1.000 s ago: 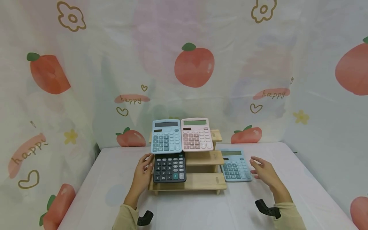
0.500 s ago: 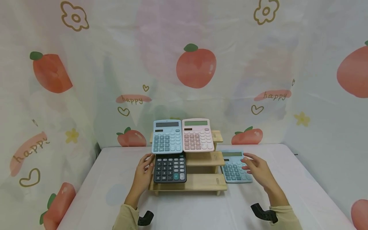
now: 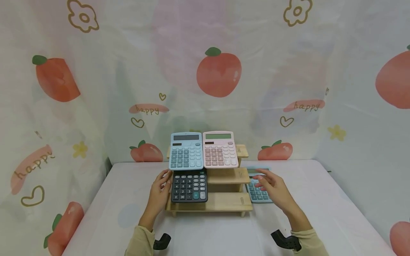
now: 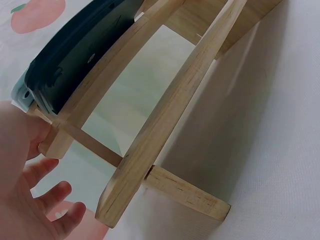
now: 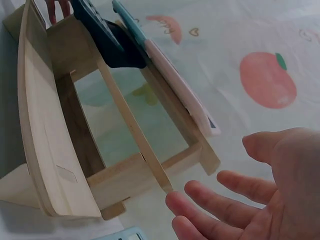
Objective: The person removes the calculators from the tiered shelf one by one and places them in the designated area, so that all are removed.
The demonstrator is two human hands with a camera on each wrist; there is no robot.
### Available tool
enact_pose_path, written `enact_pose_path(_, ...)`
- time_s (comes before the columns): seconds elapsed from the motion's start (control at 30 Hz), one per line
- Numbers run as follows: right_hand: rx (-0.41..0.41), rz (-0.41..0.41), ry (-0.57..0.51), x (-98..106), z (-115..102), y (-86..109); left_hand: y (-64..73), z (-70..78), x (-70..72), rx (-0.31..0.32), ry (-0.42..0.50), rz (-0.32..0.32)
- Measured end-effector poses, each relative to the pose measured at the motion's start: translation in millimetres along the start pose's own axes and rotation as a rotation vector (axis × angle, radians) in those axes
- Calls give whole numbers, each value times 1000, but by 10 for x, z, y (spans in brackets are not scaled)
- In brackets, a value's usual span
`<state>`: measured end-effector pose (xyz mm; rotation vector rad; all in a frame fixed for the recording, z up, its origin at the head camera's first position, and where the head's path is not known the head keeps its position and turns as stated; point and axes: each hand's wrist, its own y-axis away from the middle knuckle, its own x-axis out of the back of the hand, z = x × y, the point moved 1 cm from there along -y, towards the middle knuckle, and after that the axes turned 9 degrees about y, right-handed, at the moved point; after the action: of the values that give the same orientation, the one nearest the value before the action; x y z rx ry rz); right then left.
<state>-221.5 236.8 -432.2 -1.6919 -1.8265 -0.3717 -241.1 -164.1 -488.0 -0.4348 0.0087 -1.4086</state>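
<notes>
A stepped wooden rack (image 3: 229, 202) stands on the table. Its top step carries a light blue calculator (image 3: 186, 151) beside a pink calculator (image 3: 220, 152); a black calculator (image 3: 189, 187) leans on the step below, at the left. My left hand (image 3: 159, 195) is at the rack's left side, and in the left wrist view its thumb side meets a shelf end (image 4: 56, 142) while the other fingers spread loosely. Over a second blue calculator (image 3: 258, 195), right of the rack, hovers my right hand (image 3: 277, 192), fingers extended and partly covering it; nothing is in its grasp.
The white table (image 3: 205, 234) runs around the rack, with a fruit-printed curtain (image 3: 217, 117) behind it. Black wrist mounts (image 3: 162, 241) sit at both sleeves. The rack's lower step (image 3: 221, 206) faces me.
My right hand has moved left, from beside the right-hand blue calculator to over it. My left hand stays at the rack's side, and the calculators keep their places.
</notes>
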Motion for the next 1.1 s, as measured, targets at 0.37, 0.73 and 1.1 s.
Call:
enact_pose_path(0.37, 77, -56, -87, -218, -89, 11, -7, -39, -9, -27, -7, 3)
enact_pose_path(0.73, 114, -184, -177, -670, -220, -55, -9, -29, -8, -41, -10, 1)
enact_pose_path(1.1, 119, -260, -253, -931, -348, -70, 4, -23, 0, -51, -3, -2)
